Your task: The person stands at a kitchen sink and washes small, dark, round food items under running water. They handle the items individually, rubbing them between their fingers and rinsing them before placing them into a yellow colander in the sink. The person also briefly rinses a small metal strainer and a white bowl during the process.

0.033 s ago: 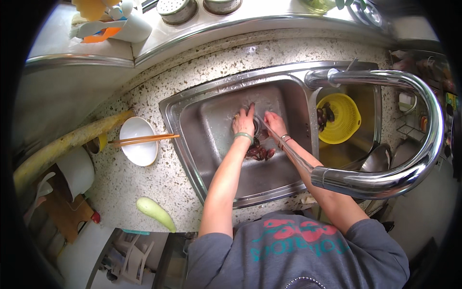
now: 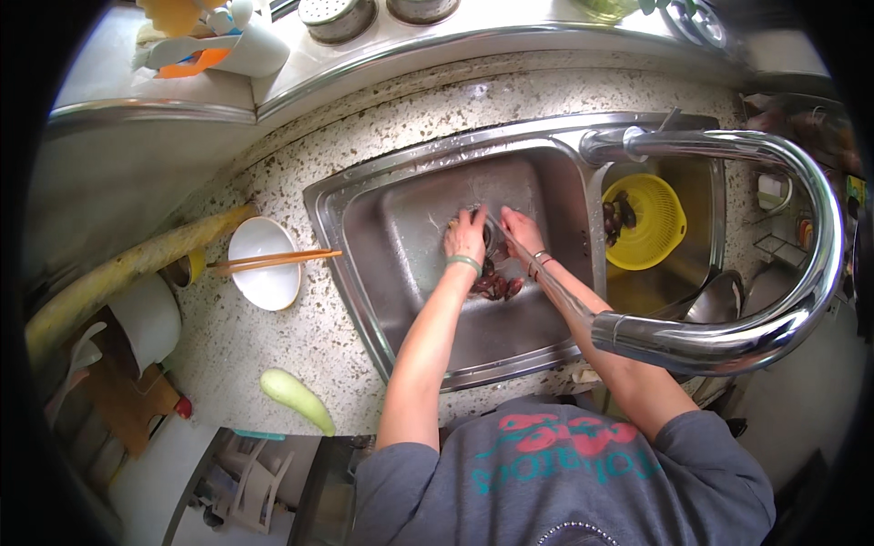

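In the steel sink (image 2: 369, 273), the left hand (image 2: 466, 240) bends its fingers downward and the right hand (image 2: 520, 237) curls just beside the water stream (image 2: 553, 280); whether either pinches anything, I cannot tell. Dark reddish pieces (image 2: 497, 287), perhaps wet, lie in the basin between the wrists.

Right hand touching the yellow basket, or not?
Apart. The head view shows the right hand on one side of the metal sink divider, the yellow basket on the other, with a plain gap between.
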The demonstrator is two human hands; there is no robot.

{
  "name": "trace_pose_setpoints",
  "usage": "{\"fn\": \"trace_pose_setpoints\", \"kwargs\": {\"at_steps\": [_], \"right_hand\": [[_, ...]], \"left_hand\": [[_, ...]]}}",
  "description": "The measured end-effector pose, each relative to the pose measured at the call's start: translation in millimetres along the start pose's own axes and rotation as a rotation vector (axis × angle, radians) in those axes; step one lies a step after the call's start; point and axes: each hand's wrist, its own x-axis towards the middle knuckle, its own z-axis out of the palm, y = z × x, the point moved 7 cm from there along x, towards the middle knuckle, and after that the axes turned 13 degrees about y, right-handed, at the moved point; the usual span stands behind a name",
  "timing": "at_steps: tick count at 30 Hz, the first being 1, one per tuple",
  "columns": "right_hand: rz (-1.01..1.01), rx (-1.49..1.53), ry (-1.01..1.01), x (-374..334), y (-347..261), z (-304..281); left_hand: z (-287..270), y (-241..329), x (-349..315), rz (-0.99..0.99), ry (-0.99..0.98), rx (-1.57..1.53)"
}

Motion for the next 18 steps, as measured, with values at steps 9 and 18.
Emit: {"fn": "trace_pose_setpoints", "kwargs": {"at_steps": [9,18], "right_hand": [[0.155,0.220,-0.187,-28.8,-11.5,26.2],[0.352,0.602,-0.413,-75.7,-52.9,30.6]], "left_hand": [[-8.8,-4.7,-2.9,-0.153,0.087,-0.128],[-3.3,6.7,-28.9,-0.885,0.061,-1.408]]}}
